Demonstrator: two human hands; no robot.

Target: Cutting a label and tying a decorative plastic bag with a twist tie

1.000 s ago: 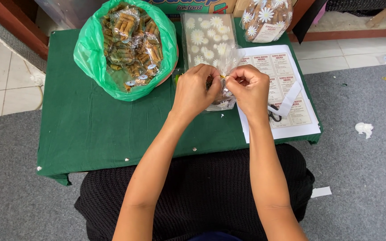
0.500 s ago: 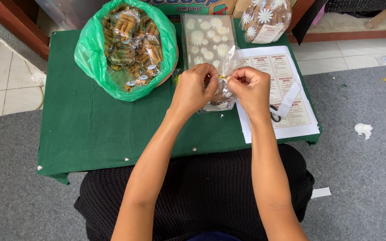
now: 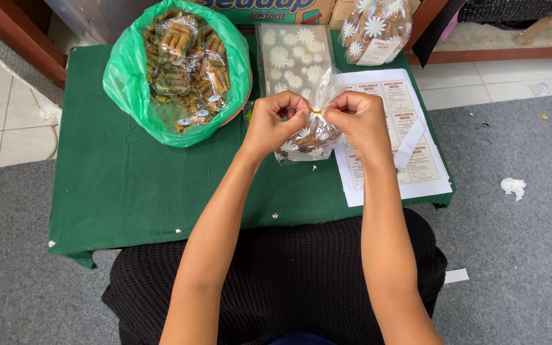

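Note:
Both of my hands meet over a small clear snack bag (image 3: 309, 135) printed with white daisies and filled with brown rolls. My left hand (image 3: 275, 122) and my right hand (image 3: 357, 120) pinch the gathered neck of the bag, where a thin gold twist tie (image 3: 315, 111) wraps it. The bag's bottom rests on the green table (image 3: 135, 191). Its flared top stands up between my fingers.
A green plastic bag (image 3: 129, 83) full of wrapped snack rolls sits at the back left. A stack of empty daisy bags (image 3: 292, 54) lies behind my hands, and a filled daisy bag (image 3: 375, 29) stands at the back right. A white label sheet (image 3: 410, 172) lies to the right.
My hands stay at the bag's neck with only small finger movements on the tie. The bag has barely shifted.

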